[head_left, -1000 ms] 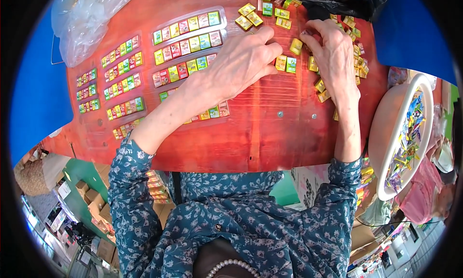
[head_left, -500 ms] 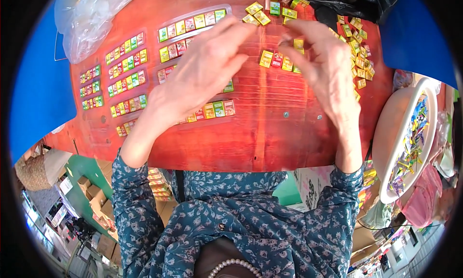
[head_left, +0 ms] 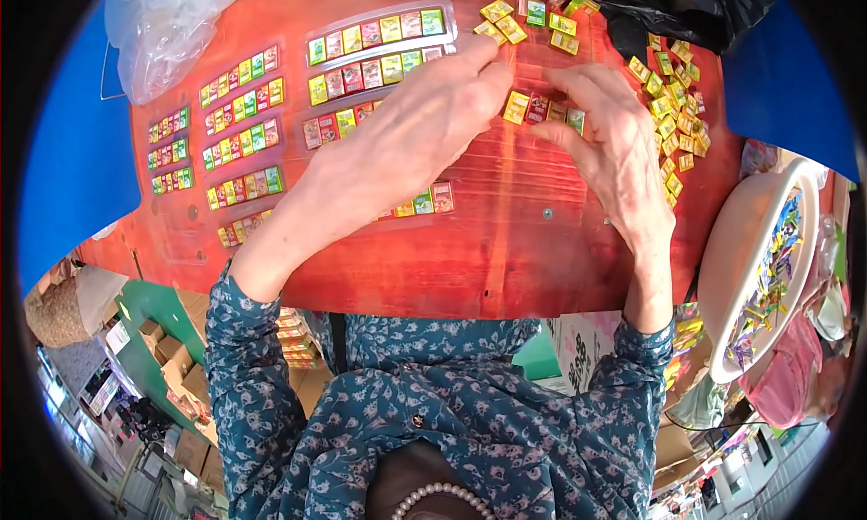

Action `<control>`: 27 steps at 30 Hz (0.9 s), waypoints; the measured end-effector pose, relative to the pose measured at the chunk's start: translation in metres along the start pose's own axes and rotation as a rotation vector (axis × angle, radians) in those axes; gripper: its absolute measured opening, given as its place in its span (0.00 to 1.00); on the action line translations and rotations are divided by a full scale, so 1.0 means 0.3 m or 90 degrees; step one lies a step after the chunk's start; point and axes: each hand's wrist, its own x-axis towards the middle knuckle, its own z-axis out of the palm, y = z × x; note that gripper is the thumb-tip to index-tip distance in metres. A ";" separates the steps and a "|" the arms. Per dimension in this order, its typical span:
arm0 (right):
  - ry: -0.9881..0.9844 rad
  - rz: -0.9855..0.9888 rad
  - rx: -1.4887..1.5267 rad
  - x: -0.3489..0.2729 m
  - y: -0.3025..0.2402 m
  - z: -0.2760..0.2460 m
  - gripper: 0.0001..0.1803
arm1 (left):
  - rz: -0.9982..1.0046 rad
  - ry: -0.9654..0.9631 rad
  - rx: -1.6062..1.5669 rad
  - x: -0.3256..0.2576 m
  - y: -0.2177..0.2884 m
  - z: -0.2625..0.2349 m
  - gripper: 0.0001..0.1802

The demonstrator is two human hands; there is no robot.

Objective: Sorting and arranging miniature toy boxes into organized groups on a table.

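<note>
While a short row of small packets (head_left: 545, 110) lies on the red desk (head_left: 506, 258) between our hands, we see our left hand (head_left: 411, 141) spread flat with its fingertips (head_left: 492, 69) touching the row's left end, and our right hand (head_left: 614, 145) curved round the row's right end, thumb and fingers closing loosely on the packets there; whether either hand has one firmly pinched we cannot tell. The row holds a yellow packet, a red one and a green one side by side. Under and to the left of our left hand lie clear plastic trays (head_left: 379, 41), each filled with a line of the same packets in green, yellow and red; our left palm covers part of the nearer trays. Further left, more filled trays (head_left: 239, 114) sit in rows toward the desk's edge, near a crumpled clear plastic bag (head_left: 167, 28). Loose yellow packets (head_left: 673, 114) are scattered just right of our right hand and above the row, beside a black plastic bag (head_left: 686, 10) at the far corner. Well apart on the right stands a round white basin (head_left: 736, 267) holding colourful wrappers. Our patterned blue sleeves (head_left: 244, 357) come in from the lower edge.
</note>
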 end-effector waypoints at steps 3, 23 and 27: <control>-0.001 -0.015 -0.026 -0.009 -0.008 0.008 0.25 | 0.078 0.013 0.021 0.025 -0.017 0.024 0.09; -0.019 0.114 0.068 -0.038 -0.012 -0.009 0.23 | 0.004 0.011 0.010 0.066 -0.035 0.110 0.20; -0.001 0.161 0.074 -0.084 0.001 -0.039 0.25 | -0.005 0.002 0.034 0.055 -0.030 0.100 0.20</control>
